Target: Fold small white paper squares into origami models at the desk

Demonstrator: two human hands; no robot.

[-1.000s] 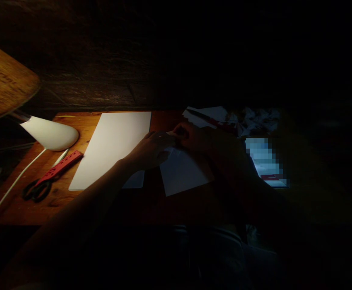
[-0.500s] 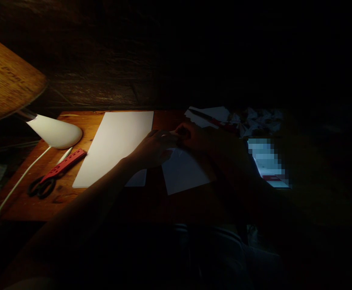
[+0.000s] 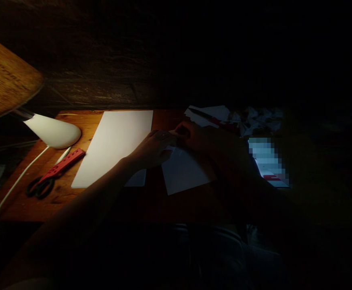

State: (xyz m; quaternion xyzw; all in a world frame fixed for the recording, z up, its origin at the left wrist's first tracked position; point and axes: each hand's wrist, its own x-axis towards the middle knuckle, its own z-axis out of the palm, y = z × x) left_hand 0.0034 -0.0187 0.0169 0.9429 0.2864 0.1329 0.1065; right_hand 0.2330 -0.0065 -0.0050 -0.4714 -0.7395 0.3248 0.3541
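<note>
A sheet of white paper (image 3: pixel 184 173) lies tilted on the wooden table, its top end under my hands. My left hand (image 3: pixel 156 147) is closed, its fingers bent over that end of the sheet. Close against it, my right hand (image 3: pixel 190 135) pinches the paper's upper edge, with fingertips almost meeting those of the left. Deep shadow hides the exact grip. Left of the hands is a larger stack of white paper (image 3: pixel 115 141), partly covered by my left forearm.
At left stand a lamp with a white base (image 3: pixel 55 131) and red-sheathed scissors (image 3: pixel 62 164) with black handles. Behind my right hand lie paper pieces (image 3: pixel 221 110) with a dark blade across them, and folded paper shapes (image 3: pixel 256 121). A lit phone (image 3: pixel 268 161) is at right.
Both hands stay in nearly the same place on the paper, with only slight finger movement. The view has shifted very slightly.
</note>
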